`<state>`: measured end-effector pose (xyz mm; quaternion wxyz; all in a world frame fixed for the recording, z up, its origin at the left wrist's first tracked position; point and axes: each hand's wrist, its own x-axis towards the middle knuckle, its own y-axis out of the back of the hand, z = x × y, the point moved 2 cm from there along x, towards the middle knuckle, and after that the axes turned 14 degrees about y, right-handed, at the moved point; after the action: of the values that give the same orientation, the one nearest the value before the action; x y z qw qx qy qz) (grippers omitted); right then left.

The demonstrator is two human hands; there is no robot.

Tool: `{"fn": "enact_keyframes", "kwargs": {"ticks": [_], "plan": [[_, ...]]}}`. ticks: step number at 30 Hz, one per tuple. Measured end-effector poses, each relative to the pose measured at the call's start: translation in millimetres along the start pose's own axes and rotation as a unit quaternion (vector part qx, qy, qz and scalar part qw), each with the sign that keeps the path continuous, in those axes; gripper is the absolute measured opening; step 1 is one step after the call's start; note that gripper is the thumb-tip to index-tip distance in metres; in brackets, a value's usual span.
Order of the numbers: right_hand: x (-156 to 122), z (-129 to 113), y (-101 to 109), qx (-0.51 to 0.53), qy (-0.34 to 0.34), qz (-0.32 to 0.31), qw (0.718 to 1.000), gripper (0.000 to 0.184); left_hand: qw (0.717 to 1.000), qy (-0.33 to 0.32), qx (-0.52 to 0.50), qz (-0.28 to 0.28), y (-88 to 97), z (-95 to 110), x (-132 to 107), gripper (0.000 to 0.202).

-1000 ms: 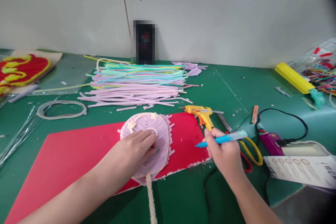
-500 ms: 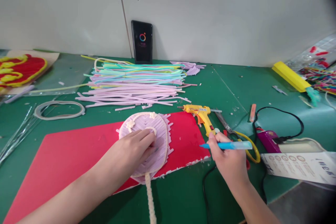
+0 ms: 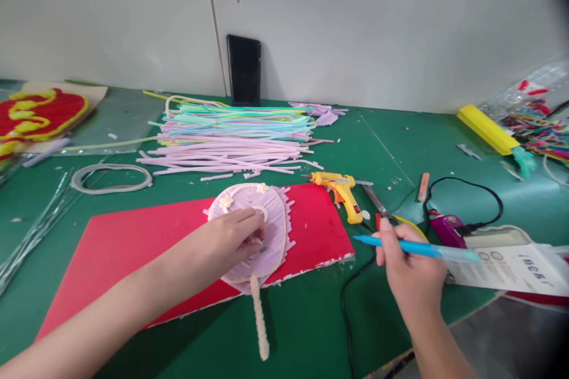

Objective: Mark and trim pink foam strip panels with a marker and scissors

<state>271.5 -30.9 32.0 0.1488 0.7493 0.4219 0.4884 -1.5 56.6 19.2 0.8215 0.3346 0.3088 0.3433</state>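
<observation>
A lilac woven oval fan piece [image 3: 262, 213] with a cream rope rim and a braided cream handle [image 3: 259, 325] lies on a red sheet [image 3: 146, 243]. My left hand [image 3: 233, 240] rests on the fan's middle with fingers curled, pinching a small cream loop. My right hand [image 3: 411, 275] is off the sheet's right edge, closed on a blue pen [image 3: 413, 247] that points left. A yellow glue gun [image 3: 340, 189] and yellow-handled scissors [image 3: 386, 213] lie just beyond that hand.
A pile of pastel strips [image 3: 231, 136] lies behind the sheet, with a dark phone [image 3: 243, 70] leaning on the wall. A grey ring [image 3: 111, 177] and a red and yellow piece [image 3: 35, 112] are at left. A purple device [image 3: 447, 230], black cables and a printed card [image 3: 511, 269] are at right.
My right hand has moved right and toward me with the pen, away from the red sheet. The left hand has stayed on the fan. The view shifted slightly.
</observation>
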Motion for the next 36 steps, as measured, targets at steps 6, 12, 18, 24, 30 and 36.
{"fn": "enact_keyframes", "kwargs": {"ticks": [6, 12, 18, 24, 30, 36], "plan": [[-21.2, -36.0, -2.2, 0.1, -0.087, 0.037, 0.99, 0.037, 0.999, -0.041, -0.008, -0.024, 22.7, 2.5, -19.1, 0.013], [-38.7, -72.4, -28.6, 0.227, -0.04, -0.001, 0.973, 0.031, 0.995, -0.091, -0.016, -0.031, 18.0, 4.4, -21.0, 0.024], [-47.6, -85.8, -56.9, 0.261, 0.005, -0.04, 0.964, 0.031, 0.992, -0.122, -0.022, -0.039, 4.6, -3.5, -10.6, 0.022], [-48.6, -88.0, -65.5, 0.245, 0.048, -0.093, 0.964, 0.031, 0.991, -0.125, -0.018, -0.038, 3.8, -4.9, -9.8, 0.02], [-46.2, -91.7, -65.4, 0.223, 0.083, -0.121, 0.964, 0.036, 0.991, -0.122, -0.022, -0.044, 4.6, -3.5, -8.7, 0.019], [-47.6, -89.2, -63.9, 0.224, 0.061, -0.1, 0.967, 0.035, 0.992, -0.115, -0.032, -0.05, 4.8, -3.5, -8.0, 0.018]]}}
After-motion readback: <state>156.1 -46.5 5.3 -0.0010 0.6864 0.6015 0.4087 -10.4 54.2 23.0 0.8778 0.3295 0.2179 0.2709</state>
